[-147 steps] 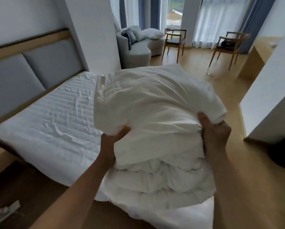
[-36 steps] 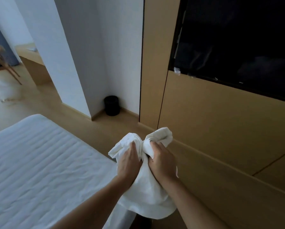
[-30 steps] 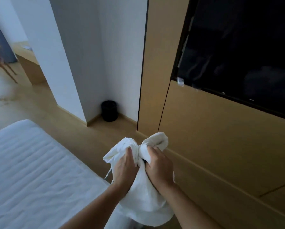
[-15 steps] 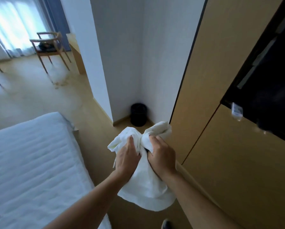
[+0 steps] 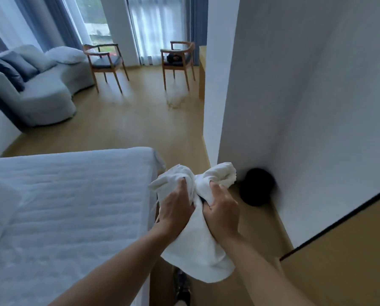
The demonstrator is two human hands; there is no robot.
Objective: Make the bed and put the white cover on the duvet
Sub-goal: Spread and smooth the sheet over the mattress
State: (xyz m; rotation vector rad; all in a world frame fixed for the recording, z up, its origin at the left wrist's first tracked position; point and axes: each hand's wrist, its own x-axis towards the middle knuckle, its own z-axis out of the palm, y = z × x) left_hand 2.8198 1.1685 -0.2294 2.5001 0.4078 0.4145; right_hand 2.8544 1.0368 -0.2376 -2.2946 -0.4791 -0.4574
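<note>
Grips the white cover (image 5: 195, 250) with both hands, held close together above the floor just off the corner of the bed (image 5: 74, 206). Reaches forward with both forearms, converging at the wrists. Curls the left hand (image 5: 175, 208) round one bunched wad and the right hand (image 5: 222, 213) round another, knuckles up. Lets the remaining cloth hang below the wrists, near a black bin (image 5: 256, 186) by the wall
</note>
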